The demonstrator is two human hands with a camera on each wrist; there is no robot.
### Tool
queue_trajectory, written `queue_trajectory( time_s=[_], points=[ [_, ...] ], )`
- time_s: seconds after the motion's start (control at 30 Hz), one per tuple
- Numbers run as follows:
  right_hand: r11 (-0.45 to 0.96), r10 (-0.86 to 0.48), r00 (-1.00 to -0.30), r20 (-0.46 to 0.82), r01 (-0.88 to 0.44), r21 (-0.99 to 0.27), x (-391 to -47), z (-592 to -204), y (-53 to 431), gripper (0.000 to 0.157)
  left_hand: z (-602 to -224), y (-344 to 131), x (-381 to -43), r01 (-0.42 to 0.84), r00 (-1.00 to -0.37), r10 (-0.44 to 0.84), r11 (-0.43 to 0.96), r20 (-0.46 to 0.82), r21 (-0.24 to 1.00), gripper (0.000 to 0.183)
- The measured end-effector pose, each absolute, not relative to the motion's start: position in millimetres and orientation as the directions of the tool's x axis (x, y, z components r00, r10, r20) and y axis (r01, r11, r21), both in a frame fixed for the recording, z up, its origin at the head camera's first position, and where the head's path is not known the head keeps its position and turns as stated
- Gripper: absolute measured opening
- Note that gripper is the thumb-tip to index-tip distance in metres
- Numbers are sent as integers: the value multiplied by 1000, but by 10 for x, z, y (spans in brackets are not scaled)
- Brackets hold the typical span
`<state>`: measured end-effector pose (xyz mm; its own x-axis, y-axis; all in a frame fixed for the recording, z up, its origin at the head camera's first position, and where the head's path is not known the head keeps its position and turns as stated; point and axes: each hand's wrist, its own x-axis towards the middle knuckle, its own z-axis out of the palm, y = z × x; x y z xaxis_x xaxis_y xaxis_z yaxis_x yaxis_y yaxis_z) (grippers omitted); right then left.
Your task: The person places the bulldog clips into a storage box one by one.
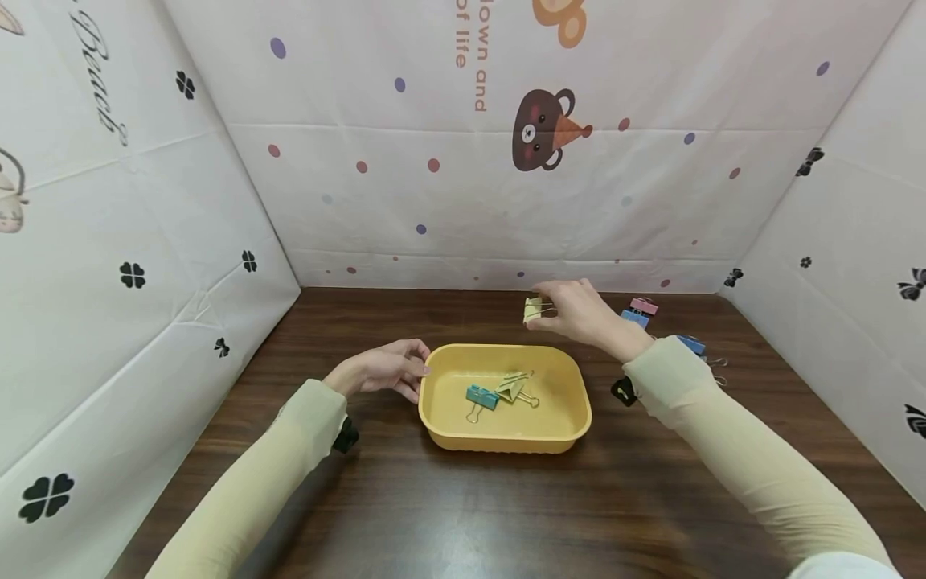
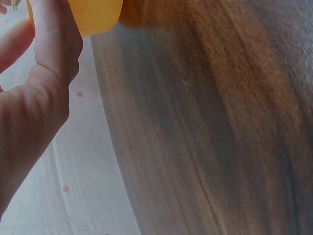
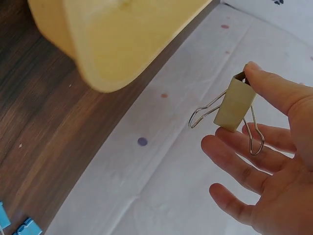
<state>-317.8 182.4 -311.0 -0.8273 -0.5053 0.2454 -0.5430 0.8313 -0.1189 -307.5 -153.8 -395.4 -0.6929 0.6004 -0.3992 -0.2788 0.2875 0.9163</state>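
Note:
My right hand pinches a pale yellow binder clip by its ends, between thumb and fingertip. The clip's two wire handles spread apart, and it is held up behind the tray's far rim. My left hand grips the left wall of a yellow plastic tray, with the wall between thumb and fingers in the left wrist view. Inside the tray lie a teal binder clip and pale yellow clips, close together on its floor.
Right of the tray, partly behind the right arm, are a pink binder clip, blue clips and silver wire handles. The dark wood table meets a white printed sheet at the back and sides.

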Motion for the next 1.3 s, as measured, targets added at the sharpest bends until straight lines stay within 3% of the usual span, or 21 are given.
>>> queue_trajectory(
  time_s=[1.3],
  points=[
    [731, -663, -725, 187, -681, -48, -2868, -3304, 1418, 56, -3942, -1524, -3067, -282, -696, 593, 292, -404, 914, 34]
  ],
)
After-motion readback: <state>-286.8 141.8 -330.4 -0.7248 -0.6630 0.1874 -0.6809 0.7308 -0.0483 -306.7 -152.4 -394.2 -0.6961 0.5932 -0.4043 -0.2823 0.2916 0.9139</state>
